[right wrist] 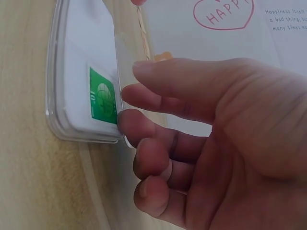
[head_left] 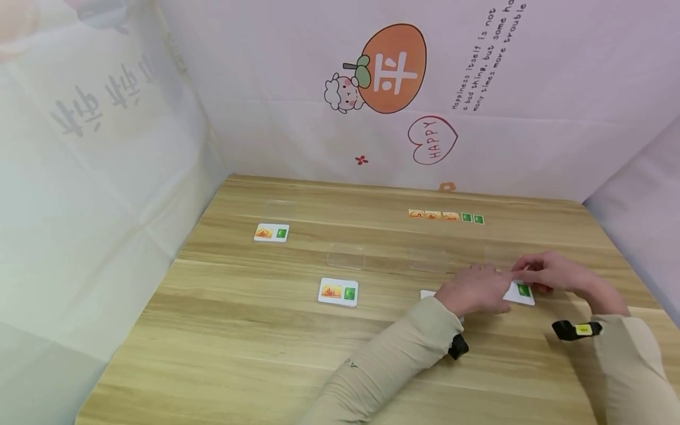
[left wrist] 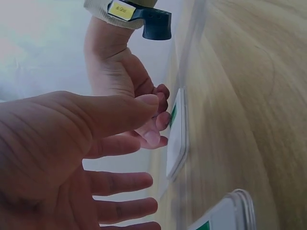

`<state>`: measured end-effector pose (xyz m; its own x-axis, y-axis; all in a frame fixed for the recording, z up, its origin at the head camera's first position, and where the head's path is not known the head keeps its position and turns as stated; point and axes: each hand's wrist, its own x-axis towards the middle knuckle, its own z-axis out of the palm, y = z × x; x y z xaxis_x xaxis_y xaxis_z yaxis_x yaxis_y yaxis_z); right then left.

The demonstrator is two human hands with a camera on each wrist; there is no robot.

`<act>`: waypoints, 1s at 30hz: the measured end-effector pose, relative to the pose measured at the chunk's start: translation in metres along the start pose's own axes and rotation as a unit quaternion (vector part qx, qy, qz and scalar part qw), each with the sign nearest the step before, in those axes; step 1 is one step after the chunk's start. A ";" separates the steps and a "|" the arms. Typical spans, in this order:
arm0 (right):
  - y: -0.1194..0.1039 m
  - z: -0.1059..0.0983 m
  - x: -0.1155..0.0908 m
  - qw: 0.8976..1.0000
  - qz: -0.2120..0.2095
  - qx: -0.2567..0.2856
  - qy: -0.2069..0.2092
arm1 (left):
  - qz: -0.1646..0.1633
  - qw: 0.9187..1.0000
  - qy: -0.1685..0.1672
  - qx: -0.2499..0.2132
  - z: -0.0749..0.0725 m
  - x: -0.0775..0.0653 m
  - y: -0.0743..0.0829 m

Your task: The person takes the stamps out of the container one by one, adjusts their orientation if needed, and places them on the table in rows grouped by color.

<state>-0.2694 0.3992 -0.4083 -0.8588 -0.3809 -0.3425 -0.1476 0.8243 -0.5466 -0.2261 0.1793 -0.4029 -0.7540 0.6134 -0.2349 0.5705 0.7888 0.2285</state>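
My left hand is over a white card with a green stamp, covering part of its face. In the left wrist view the left fingers are extended and apart, with nothing visible between them. At the card's far right edge is my right hand, fingers loosely bent. The right wrist view shows the right fingertips close to or touching the edge of this card, which sits in a clear case. No object shows between right thumb and forefinger. Beside the left wrist, another white card is mostly hidden.
Two more white cards, left and middle, each bear an orange and a green stamp. Clear lids lie behind the cards. Several loose stamps line the back of the wooden table. A printed cloth stands behind.
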 end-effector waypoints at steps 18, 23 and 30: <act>0.005 -0.005 -0.007 0.999 -0.023 0.025 -0.026 | -0.059 0.998 -0.015 0.023 0.004 0.000 0.004; 0.006 -0.005 -0.009 0.999 -0.031 0.019 -0.025 | -0.059 0.998 -0.016 0.032 0.005 0.002 0.005; 0.007 -0.002 -0.010 0.998 -0.042 0.008 -0.035 | -0.066 0.996 -0.018 0.052 0.009 0.004 0.009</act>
<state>-0.2631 0.4094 -0.4072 -0.8073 -0.4775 -0.3469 -0.2093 0.7811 -0.5883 -0.2215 0.1891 -0.4100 -0.8130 0.5044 -0.2909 0.4999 0.8608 0.0953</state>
